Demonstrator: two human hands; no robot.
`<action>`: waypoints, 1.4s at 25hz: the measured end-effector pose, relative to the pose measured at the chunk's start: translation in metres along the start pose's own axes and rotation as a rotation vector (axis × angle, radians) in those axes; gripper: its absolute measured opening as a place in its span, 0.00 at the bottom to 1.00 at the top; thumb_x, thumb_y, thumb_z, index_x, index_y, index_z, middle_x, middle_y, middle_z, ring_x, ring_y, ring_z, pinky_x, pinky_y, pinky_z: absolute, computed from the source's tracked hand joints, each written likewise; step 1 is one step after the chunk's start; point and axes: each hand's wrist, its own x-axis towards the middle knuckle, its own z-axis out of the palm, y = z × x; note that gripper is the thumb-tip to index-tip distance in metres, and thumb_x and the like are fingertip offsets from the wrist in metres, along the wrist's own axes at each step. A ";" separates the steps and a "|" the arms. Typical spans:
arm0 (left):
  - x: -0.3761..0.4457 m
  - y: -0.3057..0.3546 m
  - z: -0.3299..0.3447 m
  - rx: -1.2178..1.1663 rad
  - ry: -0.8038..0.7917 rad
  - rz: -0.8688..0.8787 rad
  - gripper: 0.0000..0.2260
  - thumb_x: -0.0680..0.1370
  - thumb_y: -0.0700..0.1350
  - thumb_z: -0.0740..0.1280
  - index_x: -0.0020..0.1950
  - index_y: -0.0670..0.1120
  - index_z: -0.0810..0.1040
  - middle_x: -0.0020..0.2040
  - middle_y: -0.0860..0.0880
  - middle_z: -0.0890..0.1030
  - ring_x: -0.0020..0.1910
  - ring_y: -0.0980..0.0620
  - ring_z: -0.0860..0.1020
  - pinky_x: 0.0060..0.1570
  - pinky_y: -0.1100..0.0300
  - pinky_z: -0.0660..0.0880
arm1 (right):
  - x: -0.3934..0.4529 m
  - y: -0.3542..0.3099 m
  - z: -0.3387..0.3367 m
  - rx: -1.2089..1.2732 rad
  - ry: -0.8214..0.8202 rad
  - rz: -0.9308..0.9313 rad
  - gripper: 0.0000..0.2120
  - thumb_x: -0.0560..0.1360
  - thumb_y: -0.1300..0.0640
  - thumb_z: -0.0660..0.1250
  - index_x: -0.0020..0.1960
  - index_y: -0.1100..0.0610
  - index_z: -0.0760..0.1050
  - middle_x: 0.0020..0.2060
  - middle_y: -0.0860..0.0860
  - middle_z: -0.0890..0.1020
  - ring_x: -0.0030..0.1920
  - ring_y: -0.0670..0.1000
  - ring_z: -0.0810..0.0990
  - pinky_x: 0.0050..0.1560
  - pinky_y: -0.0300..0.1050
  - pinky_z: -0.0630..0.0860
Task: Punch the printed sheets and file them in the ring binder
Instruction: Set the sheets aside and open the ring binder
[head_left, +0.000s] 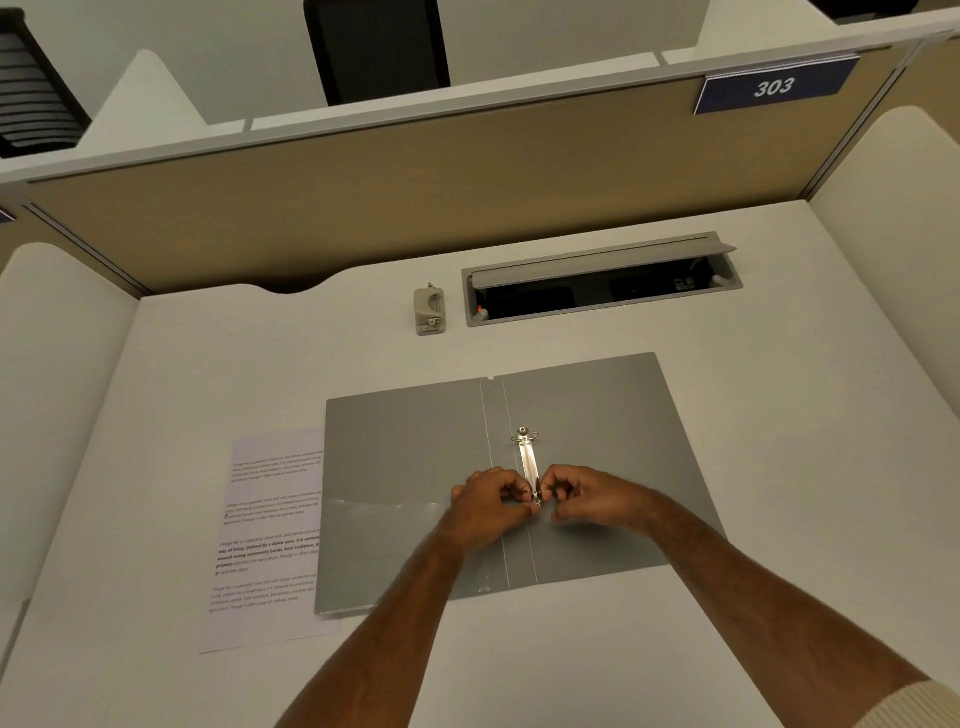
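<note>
With both hands pinched on the near ring of the metal mechanism (530, 467), just below the middle of the frame, the person looks to be prying the rings apart. The left hand (485, 501) has its fingertips curled on the left side of that ring, the right hand (587, 496) mirrors it on the right side, and the two hands sit almost knuckle to knuckle with only the clasp between them. Can't tell if the ring has actually split yet, the fingers cover it.

Best way to do this bit, probably: pull evenly and straight outward on both halves so the ring snaps open without twisting, and keep the wrists down on the covers so the ring binder (405, 467) doesn't slide. It lies flat open, grey, centre of frame, spine running up and away. The far ring near the top of the mechanism is in clear view.

Left of that, the printed sheets (270, 540) sit partly tucked under the binder's left cover, so those need pulling free first. The hole punch (430, 310) waits above centre, well apart from the hands, just beside the open cable tray (602, 280) in the desk (208, 364). Nothing looks punched yet, as far as the visible paper shows.
</note>
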 end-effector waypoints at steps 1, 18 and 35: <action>0.000 -0.001 0.001 -0.003 0.005 -0.003 0.06 0.71 0.58 0.74 0.42 0.60 0.79 0.46 0.62 0.82 0.52 0.60 0.79 0.65 0.44 0.69 | 0.000 0.000 0.001 0.000 0.002 -0.001 0.10 0.72 0.60 0.71 0.52 0.52 0.77 0.39 0.50 0.73 0.39 0.48 0.70 0.41 0.43 0.70; -0.025 -0.001 -0.007 -0.035 0.059 0.066 0.14 0.75 0.52 0.74 0.58 0.59 0.77 0.48 0.61 0.81 0.54 0.62 0.78 0.64 0.50 0.75 | -0.013 0.011 0.031 -0.102 0.225 -0.029 0.15 0.69 0.55 0.70 0.51 0.38 0.74 0.42 0.44 0.79 0.41 0.46 0.78 0.52 0.53 0.77; -0.104 -0.100 -0.112 -0.137 0.787 -0.129 0.13 0.77 0.43 0.72 0.60 0.52 0.77 0.57 0.53 0.77 0.57 0.51 0.76 0.60 0.49 0.76 | -0.024 0.014 0.053 -0.175 0.451 -0.070 0.23 0.72 0.56 0.73 0.59 0.38 0.67 0.45 0.43 0.79 0.44 0.44 0.79 0.61 0.58 0.74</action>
